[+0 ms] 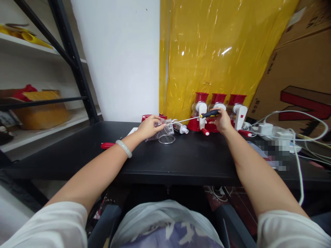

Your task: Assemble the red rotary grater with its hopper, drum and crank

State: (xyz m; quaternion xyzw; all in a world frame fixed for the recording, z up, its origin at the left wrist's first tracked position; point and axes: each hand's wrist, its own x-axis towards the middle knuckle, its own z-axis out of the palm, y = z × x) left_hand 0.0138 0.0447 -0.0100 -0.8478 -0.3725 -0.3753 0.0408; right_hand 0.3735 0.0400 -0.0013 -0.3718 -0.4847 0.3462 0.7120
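My right hand (222, 120) is closed around the black and yellow handle of a screwdriver (209, 114). Its long metal shaft points left, and its end is at a clear plastic part (168, 128). That part is pinched in the fingers of my left hand (151, 126), just above the black table; the fingers hide some of it. Below it is a clear round rim (167, 139). A metal grater drum with a white end (180, 127) lies to the right of the plastic part. Behind my left hand a red piece (147, 117) shows in part.
Three red and white rotary graters (201, 112) with cranks stand at the table's back right. White cables and chargers (265, 128) crowd the right side. A red handle (108, 145) lies by my left forearm. Metal shelving (74, 69) rises at left, a large carton (297, 69) at right.
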